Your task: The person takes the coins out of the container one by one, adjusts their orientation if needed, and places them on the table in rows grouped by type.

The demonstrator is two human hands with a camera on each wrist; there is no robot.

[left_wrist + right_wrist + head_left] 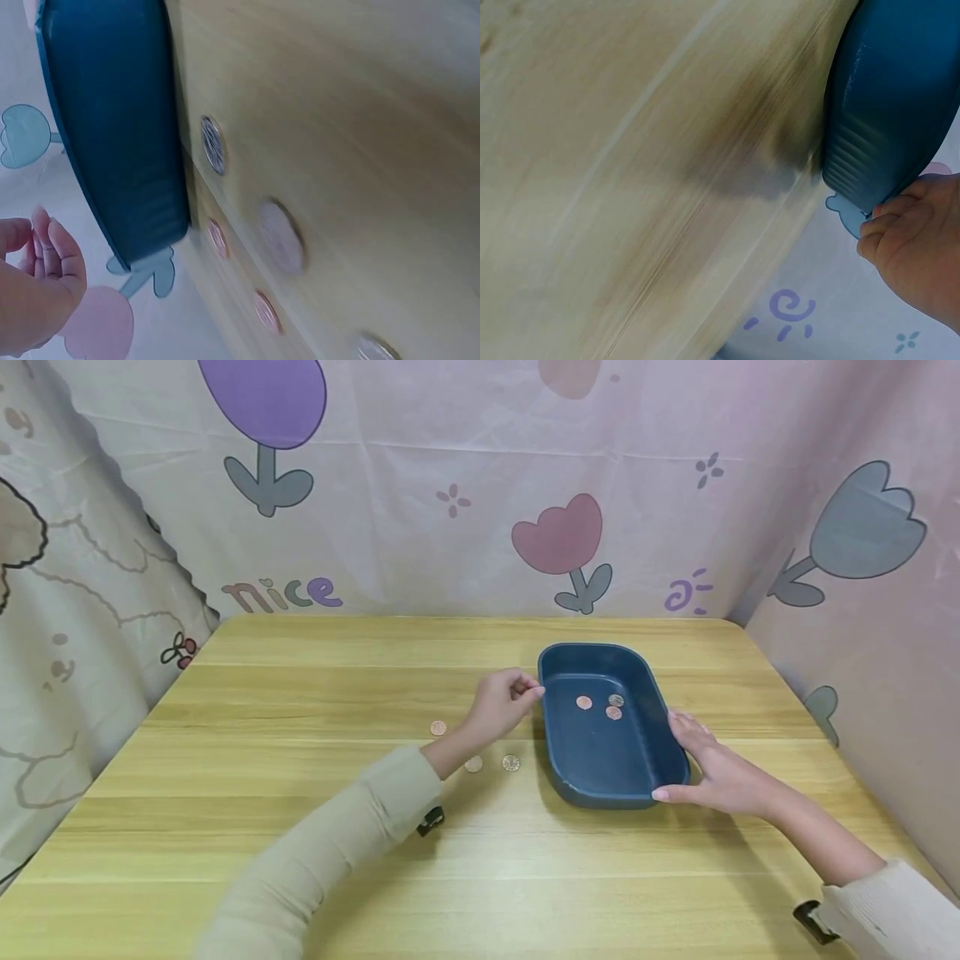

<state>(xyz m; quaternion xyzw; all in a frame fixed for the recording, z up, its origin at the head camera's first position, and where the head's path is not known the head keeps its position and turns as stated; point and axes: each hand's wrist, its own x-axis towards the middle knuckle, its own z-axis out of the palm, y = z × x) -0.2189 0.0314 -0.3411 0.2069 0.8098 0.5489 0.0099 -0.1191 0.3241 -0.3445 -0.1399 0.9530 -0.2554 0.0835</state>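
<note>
On the wooden table (480,885) sits a dark blue bin (600,756), its near right corner gripped by the spread right hand (705,768). The left hand (504,700) curls at the left rim, perhaps pinching something, I can't tell; three coins (583,702) lie inside, loose coins (511,763) left of it.

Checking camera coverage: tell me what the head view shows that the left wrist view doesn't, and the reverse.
Only the head view shows the right hand holding the dark blue tray, three coins inside and the word "nice" on the curtain.

Only the left wrist view shows five coins on the wooden table; the head view shows three there.

Both share the left hand, tray, table and a printed pink tulip.
</note>
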